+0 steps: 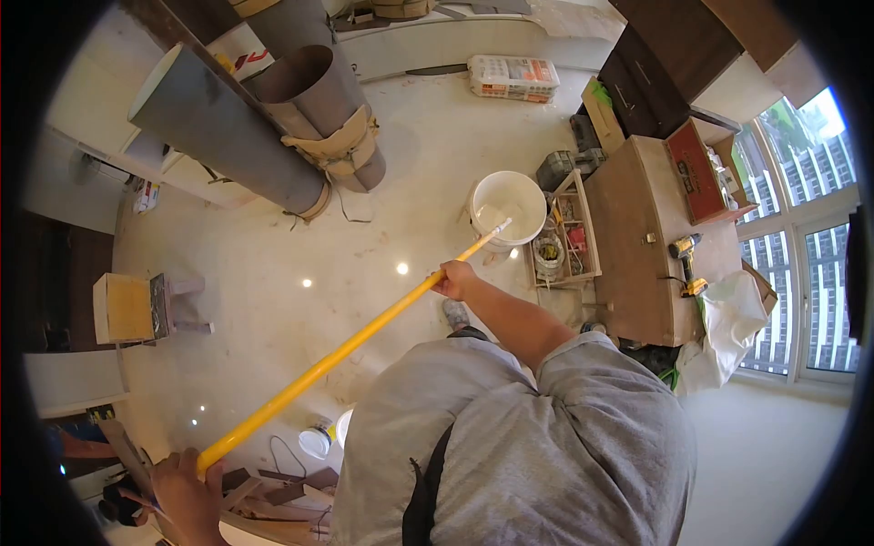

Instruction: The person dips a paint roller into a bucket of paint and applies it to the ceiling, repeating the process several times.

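Note:
A long yellow pole (337,357) runs diagonally from the lower left up to a white bucket (508,207) on the floor. My right hand (452,280) is closed around the pole's upper part, a little below and left of the bucket. Its far end, with a pale tip, reaches over the bucket's near rim; whether it touches the inside I cannot tell. At the lower left, my left hand (189,491) grips the pole near its other end.
Right of the bucket lies a wooden tray (583,257) of small items, beside a wooden cabinet (628,241) bearing a yellow drill (687,264). Large rolled sheets (232,136) lean at the upper left. A bag (514,78) lies farther back; wood scraps (291,491) lie lower left.

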`<move>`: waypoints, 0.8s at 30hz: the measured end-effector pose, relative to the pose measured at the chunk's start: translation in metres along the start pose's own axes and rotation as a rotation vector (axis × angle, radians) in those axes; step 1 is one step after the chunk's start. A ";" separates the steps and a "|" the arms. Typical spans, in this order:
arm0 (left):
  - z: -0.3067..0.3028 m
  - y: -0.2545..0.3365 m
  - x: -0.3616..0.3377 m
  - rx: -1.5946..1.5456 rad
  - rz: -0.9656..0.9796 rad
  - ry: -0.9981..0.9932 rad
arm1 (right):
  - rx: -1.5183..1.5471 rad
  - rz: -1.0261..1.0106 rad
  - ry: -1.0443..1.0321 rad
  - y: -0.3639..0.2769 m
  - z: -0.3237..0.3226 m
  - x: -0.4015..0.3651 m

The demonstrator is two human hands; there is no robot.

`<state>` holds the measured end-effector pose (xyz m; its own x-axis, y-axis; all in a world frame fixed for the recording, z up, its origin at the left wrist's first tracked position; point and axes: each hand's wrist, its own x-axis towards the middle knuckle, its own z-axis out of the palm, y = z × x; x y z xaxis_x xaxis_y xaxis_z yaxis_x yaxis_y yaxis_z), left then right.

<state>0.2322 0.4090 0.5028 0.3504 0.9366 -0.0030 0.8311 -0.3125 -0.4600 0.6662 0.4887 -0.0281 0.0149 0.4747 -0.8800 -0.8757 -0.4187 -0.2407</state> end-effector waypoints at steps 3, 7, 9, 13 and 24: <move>-0.023 0.041 0.041 0.051 -0.011 -0.066 | -0.096 -0.029 0.035 -0.025 -0.001 0.004; -0.057 0.049 0.065 0.074 -0.017 -0.070 | -0.158 -0.016 0.023 -0.045 0.009 0.006; -0.073 0.035 0.074 0.082 -0.024 -0.033 | -0.143 -0.016 -0.047 -0.047 0.018 -0.004; -0.077 0.027 0.093 0.121 0.085 0.041 | -0.101 -0.037 -0.037 -0.071 0.021 -0.016; -0.084 0.043 0.123 0.063 0.019 0.049 | -0.057 0.075 -0.024 -0.087 0.031 -0.010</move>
<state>0.3469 0.4976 0.5572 0.3882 0.9211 0.0305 0.7959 -0.3184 -0.5149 0.7274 0.5440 0.0142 -0.0616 0.4583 -0.8867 -0.8451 -0.4966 -0.1980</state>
